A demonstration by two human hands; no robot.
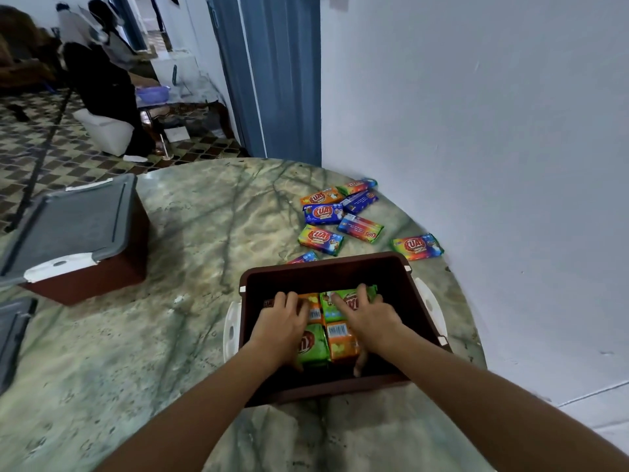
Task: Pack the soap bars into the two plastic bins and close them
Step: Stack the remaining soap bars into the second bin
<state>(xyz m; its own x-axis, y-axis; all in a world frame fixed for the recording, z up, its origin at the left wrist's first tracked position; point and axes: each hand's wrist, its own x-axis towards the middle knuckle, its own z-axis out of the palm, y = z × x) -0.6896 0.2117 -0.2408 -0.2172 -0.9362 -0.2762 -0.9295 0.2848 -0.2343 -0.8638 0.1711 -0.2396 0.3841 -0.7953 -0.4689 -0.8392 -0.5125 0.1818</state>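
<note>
In the head view we see a round green marbled stone tabletop (211, 233) whose right edge sits against a pale blue-white wall (476, 131), leaving open room across the middle and the near left of the top. An open dark brown plastic bin (401, 277), with white side latches folded outward, stands near the right edge. Inside it lie wrapped soap bars in green and orange packets (340, 338), packed side by side on the floor of the bin. Our left hand (280, 323) and our right hand (369, 318) both reach into the bin, fingers spread flat and pressing on the packed bars, not clamped round any of them. Beyond the bin, toward the far right edge by the wall, loose bright multicoloured soap bars (323, 214) lie scattered, some overlapping. At the left edge stands a second brown bin shut with a grey lid (73, 226), and a separate grey lid (13, 332) lies at the near left edge.
</note>
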